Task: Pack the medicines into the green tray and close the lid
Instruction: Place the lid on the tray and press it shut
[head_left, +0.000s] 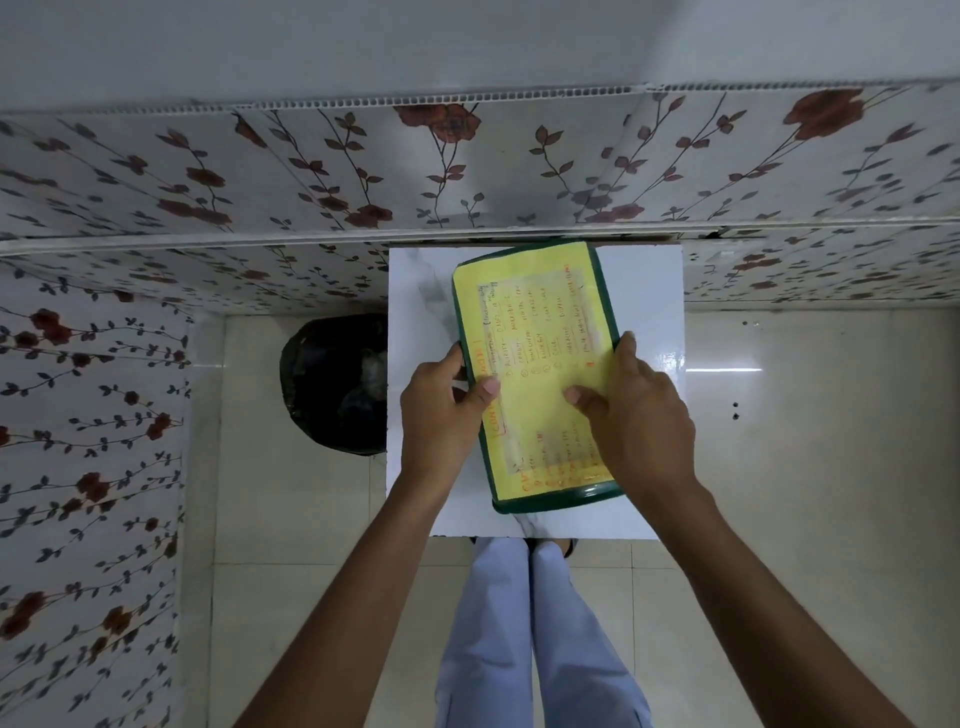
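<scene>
The green tray (558, 498) lies on a small white table (644, 291), its lid down. A yellow paper label (535, 332) with orange handwriting covers the lid. My left hand (441, 415) grips the tray's left edge, thumb on top of the lid. At the right edge my right hand (631, 415) holds on as well, its thumb pressing on the label. No medicines are visible; the tray's inside is hidden by the lid.
A black bin (332, 384) with a bag stands on the tiled floor left of the table. Floral-patterned walls run behind and to the left. My legs in light trousers (519, 623) stand at the table's near edge.
</scene>
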